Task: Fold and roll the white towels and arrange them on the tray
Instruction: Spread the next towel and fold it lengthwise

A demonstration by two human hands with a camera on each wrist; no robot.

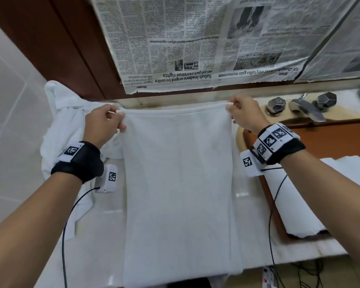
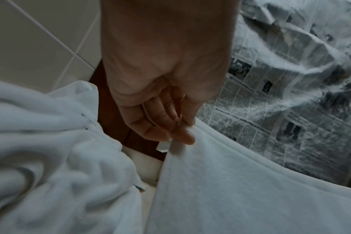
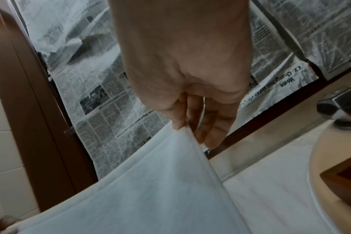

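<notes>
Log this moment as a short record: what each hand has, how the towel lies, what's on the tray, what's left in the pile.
left hand: pinches the towel's far left corner
right hand: pinches the far right corner
towel: folded into a long strip, far edge lifted, near end hanging over the counter edge
tray: wooden, to the right over the sink, holds one rolled towel; more white cloth behind it
pile: crumpled white towels at far left
stage: fold in progress, rolling not begun
</notes>
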